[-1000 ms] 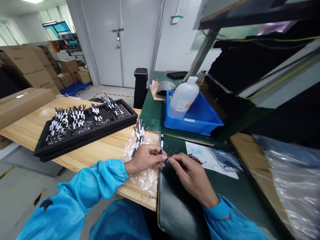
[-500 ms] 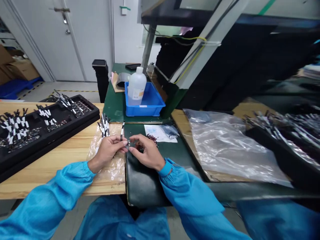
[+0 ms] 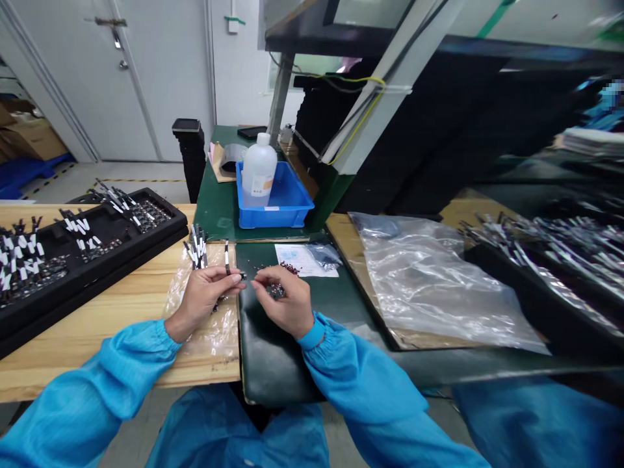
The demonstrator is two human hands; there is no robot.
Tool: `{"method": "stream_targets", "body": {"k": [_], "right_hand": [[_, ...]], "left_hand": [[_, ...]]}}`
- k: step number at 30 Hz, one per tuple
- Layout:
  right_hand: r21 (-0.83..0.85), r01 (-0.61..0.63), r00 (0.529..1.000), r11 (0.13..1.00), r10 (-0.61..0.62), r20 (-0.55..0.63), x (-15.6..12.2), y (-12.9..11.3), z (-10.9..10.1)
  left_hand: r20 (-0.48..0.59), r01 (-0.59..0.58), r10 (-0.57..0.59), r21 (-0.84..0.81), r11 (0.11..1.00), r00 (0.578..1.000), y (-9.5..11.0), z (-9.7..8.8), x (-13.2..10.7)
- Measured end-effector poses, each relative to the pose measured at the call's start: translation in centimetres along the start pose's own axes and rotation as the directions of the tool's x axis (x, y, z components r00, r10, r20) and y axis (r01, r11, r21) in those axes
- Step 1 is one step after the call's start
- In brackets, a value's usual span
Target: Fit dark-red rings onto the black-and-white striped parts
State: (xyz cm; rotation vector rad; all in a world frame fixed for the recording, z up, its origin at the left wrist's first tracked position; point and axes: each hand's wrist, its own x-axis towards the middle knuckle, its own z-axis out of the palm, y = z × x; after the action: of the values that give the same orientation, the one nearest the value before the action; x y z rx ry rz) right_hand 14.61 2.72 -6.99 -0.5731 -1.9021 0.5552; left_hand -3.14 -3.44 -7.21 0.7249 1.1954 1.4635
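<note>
My left hand [image 3: 202, 296] is closed around a bundle of thin black-and-white strips [image 3: 196, 246] that stick up from the fist, and pinches one single strip [image 3: 227, 255] between thumb and forefinger. My right hand [image 3: 283, 302] is pinched shut on a tiny dark part I cannot name, held against the lower end of that strip. Both hands hover over the seam between a crinkled clear bag [image 3: 205, 325] and a dark green mat [image 3: 273, 364]. A small heap of dark red parts [image 3: 288, 267] lies just beyond my right hand on a white sheet [image 3: 305, 260].
A black tray [image 3: 88, 250] holding several more strips stands at left on the wooden table. A blue bin [image 3: 285, 205] with a white bottle [image 3: 258, 170] is behind. A large clear plastic sheet [image 3: 439, 286] and another tray of strips [image 3: 560, 260] lie at right.
The view swung right, bringing the plastic sheet and right tray into sight. My hands stayed together on the strip; the right hand's fingers shifted slightly at its lower end.
</note>
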Motion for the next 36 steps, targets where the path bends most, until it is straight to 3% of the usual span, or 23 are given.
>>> {"method": "stream_targets", "body": {"k": [4,7,12,17,22,26,36], "right_hand": [[0.005,-0.041,0.999,0.999,0.041,0.019,-0.4,0.0,0.7],[0.029,-0.055,0.998,0.998,0.055,-0.007,-0.5,0.1,0.9],[0.045,-0.087,0.995,0.995,0.089,-0.038,-0.5,0.2,0.9],[0.053,-0.062,0.995,0.997,0.066,-0.073,-0.5,0.3,0.9],[0.062,-0.091,0.993,0.994,0.095,-0.065,-0.5,0.2,0.9],[0.034,-0.106,0.993,0.994,0.107,-0.058,-0.4,-0.1,0.8],[-0.087,-0.011,0.997,0.996,0.005,-0.076,-0.6,0.1,0.9]], "left_hand": [[-0.007,0.002,-0.002,-0.004,1.0,1.0,-0.1,0.2,-0.2],[-0.008,-0.028,0.028,0.081,0.996,1.0,0.1,0.3,-0.5],[0.003,-0.199,0.212,0.355,0.913,0.977,0.2,0.5,-1.2],[0.08,-0.362,0.373,0.496,0.79,0.924,-0.3,0.5,-1.6],[0.137,-0.434,0.435,0.55,0.714,0.89,-0.5,0.4,-1.7],[0.124,-0.444,0.457,0.552,0.706,0.881,-0.3,0.6,-1.8],[0.159,-0.492,0.499,0.572,0.656,0.852,-0.5,0.6,-1.9]]}}
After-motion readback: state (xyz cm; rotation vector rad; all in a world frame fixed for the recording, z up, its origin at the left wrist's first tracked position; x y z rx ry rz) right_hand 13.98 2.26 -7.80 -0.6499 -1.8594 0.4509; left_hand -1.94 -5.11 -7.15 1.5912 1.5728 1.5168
